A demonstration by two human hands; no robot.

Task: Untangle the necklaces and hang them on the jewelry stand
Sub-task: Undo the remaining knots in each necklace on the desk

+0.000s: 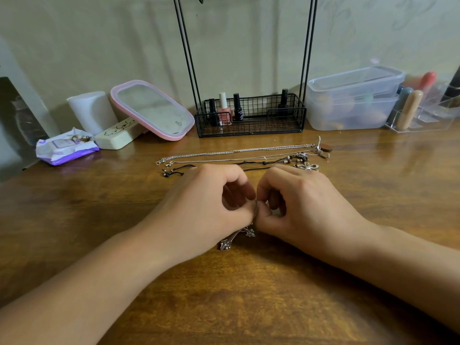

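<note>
My left hand (211, 202) and my right hand (298, 202) meet at the middle of the wooden table, fingertips pinching a tangled silver necklace (236, 239) whose small charms hang out below the hands onto the wood. Most of that chain is hidden by my fingers. Behind the hands, several other necklaces lie stretched out side by side: a silver chain (236, 151), a thinner chain and black cords (256, 162) with beads, with pendants (308, 166) at the right end. The black wire jewelry stand (250, 115) rises at the back centre, its top cropped.
The stand's basket holds nail polish bottles (225, 109). Left of it lean a pink-rimmed mirror (151, 109), a white roll (92, 112), a cream case (117, 136) and a purple wipes pack (66, 149). Clear plastic boxes (353, 98) and an acrylic organiser (420, 108) stand at right.
</note>
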